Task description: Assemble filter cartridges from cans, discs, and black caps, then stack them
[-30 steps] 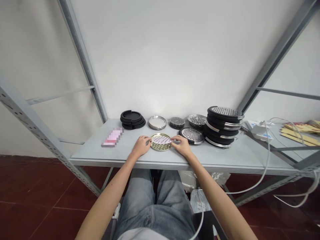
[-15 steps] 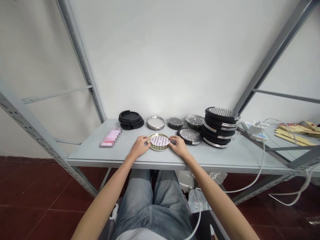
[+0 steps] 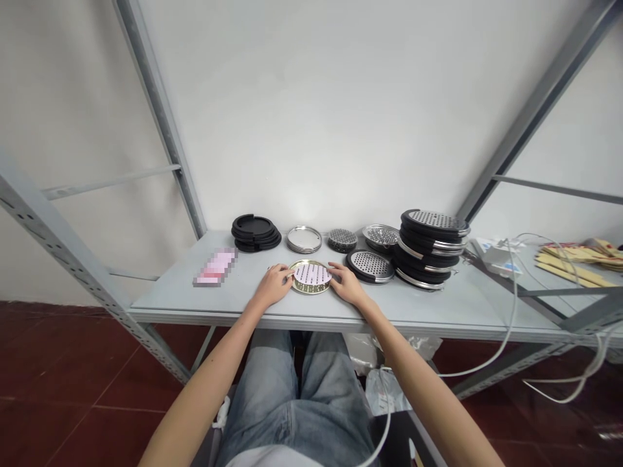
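Observation:
On the table in front of me lies a shallow round metal dish (image 3: 310, 290) with a shiny golden rim. Inside it sits a round perforated metal plate (image 3: 312, 274) with rows of slots, reflecting pinkish light. The fingers of my left hand (image 3: 275, 284) are bent around the dish's left edge, thumb and fingertips pinching it. My right hand (image 3: 347, 284) grips the right edge the same way. Just right of that hand lies a black-rimmed perforated disc (image 3: 370, 265). Behind the dish are stacked plain silver round lids (image 3: 304, 239) and a small stack of perforated plates (image 3: 342, 239).
Black rings (image 3: 255, 232) are piled at the back left, near a pixelated pink item (image 3: 215, 267). A tall stack of black-rimmed discs (image 3: 431, 248) stands right, beside a metal dish with perforated pieces (image 3: 381, 236). A white cable (image 3: 511, 314) hangs over the table edge near a shelf post (image 3: 160, 123).
The view shifts very slightly. Both hands stay at the dish's edges, and the perforated plate inside looks slightly changed in its reflections.

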